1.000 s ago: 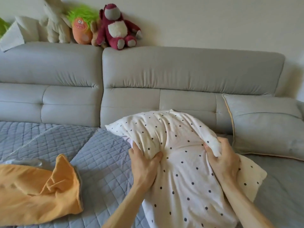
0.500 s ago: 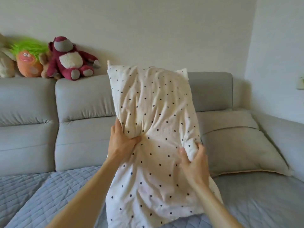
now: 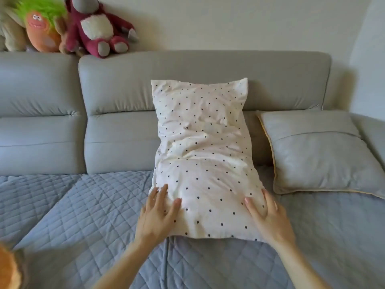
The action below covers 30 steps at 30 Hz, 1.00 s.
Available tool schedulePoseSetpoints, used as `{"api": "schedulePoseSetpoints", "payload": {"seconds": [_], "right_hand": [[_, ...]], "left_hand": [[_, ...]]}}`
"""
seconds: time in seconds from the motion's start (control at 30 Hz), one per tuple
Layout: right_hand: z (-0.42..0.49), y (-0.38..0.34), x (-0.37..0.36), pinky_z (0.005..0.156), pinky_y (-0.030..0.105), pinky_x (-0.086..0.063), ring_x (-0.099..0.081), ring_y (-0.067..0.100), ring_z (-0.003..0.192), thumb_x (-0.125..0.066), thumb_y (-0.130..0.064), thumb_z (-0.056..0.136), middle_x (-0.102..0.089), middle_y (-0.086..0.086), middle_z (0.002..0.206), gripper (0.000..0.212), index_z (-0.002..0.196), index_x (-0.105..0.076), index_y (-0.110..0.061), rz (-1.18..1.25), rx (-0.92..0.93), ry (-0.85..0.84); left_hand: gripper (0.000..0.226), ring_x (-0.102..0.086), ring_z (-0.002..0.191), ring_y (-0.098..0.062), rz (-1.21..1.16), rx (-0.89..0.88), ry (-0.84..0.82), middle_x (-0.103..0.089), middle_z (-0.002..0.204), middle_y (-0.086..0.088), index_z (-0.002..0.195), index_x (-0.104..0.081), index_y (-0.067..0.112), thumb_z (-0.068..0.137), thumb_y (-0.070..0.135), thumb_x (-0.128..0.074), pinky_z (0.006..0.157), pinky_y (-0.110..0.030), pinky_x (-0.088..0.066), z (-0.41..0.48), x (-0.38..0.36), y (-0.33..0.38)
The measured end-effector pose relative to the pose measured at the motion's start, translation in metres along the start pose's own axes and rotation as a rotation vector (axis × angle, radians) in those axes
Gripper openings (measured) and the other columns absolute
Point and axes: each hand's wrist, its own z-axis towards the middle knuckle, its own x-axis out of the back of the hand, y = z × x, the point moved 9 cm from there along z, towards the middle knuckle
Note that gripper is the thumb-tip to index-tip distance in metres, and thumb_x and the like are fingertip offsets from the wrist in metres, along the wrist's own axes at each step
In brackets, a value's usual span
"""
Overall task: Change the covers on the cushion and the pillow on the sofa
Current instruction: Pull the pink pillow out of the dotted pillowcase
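Observation:
A pillow (image 3: 203, 155) in a white cover with dark dots leans upright against the grey sofa backrest (image 3: 187, 80), its lower end on the quilted blue seat cover (image 3: 73, 205). My left hand (image 3: 157, 215) lies flat with straight fingers on the pillow's lower left edge. My right hand (image 3: 268, 220) rests with straight fingers on its lower right edge. A grey cushion (image 3: 320, 155) with yellow piping leans against the backrest just right of the pillow.
Plush toys (image 3: 93, 28) sit on top of the backrest at the left. A bit of orange fabric (image 3: 8, 270) shows at the bottom left corner. The sofa's corner section (image 3: 373, 132) runs along the right.
The pillow was gripped and held up in the air; now it stands against the backrest. Both hands have loosened their grip and lie flat on its lower corners.

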Motion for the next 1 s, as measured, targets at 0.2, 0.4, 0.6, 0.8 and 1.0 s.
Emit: {"api": "schedulePoseSetpoints", "payload": {"seconds": [0.2, 0.4, 0.6, 0.8, 1.0], "right_hand": [[-0.026, 0.01, 0.005, 0.111, 0.051, -0.035, -0.039, 0.037, 0.137, -0.042, -0.071, 0.091, -0.037, 0.008, 0.155, 0.078, 0.155, -0.017, -0.035, 0.031, -0.028, 0.005], [-0.026, -0.019, 0.04, 0.1, 0.048, -0.05, -0.06, 0.021, 0.114, -0.063, -0.031, 0.088, -0.063, -0.008, 0.132, 0.052, 0.139, -0.054, -0.031, 0.418, -0.091, 0.083], [-0.065, 0.002, 0.019, 0.105, 0.043, -0.045, -0.05, 0.019, 0.129, -0.062, -0.038, 0.093, -0.047, -0.008, 0.147, 0.06, 0.148, -0.039, -0.038, 0.443, -0.08, 0.035], [-0.062, 0.012, 0.016, 0.092, 0.032, -0.047, -0.048, 0.018, 0.126, -0.068, -0.042, 0.09, -0.042, -0.007, 0.148, 0.074, 0.152, -0.029, -0.031, 0.46, -0.105, -0.06], [-0.065, 0.011, 0.013, 0.107, 0.037, -0.041, -0.023, 0.015, 0.143, -0.09, -0.027, 0.067, -0.013, -0.015, 0.156, 0.13, 0.154, 0.005, -0.045, 0.255, 0.009, -0.32]], "left_hand": [[0.112, -0.034, 0.141, -0.024, 0.184, -0.127, -0.183, 0.003, 0.161, 0.005, 0.147, 0.01, 0.057, 0.073, 0.062, -0.073, 0.096, -0.038, -0.05, -0.046, 0.001, -0.028], [0.066, -0.057, 0.112, -0.023, 0.043, -0.099, 0.005, -0.036, 0.148, -0.004, 0.147, -0.034, 0.037, 0.092, 0.012, -0.06, 0.078, -0.027, -0.047, -0.04, 0.018, -0.019], [0.041, -0.054, 0.086, -0.01, 0.008, -0.151, 0.108, -0.058, 0.093, 0.017, 0.102, -0.06, 0.045, 0.091, 0.007, -0.05, 0.063, -0.018, -0.038, -0.03, 0.047, -0.006], [0.033, -0.054, 0.095, -0.023, 0.226, -0.299, 0.167, -0.059, 0.106, 0.003, 0.114, -0.059, 0.02, 0.09, 0.02, -0.037, 0.068, -0.032, -0.048, -0.043, 0.026, 0.007], [0.061, -0.056, 0.109, -0.029, 0.467, -0.677, 0.171, -0.056, 0.128, -0.008, 0.126, -0.059, 0.017, 0.066, 0.008, -0.069, 0.085, -0.041, -0.05, -0.063, 0.001, 0.074]]}}
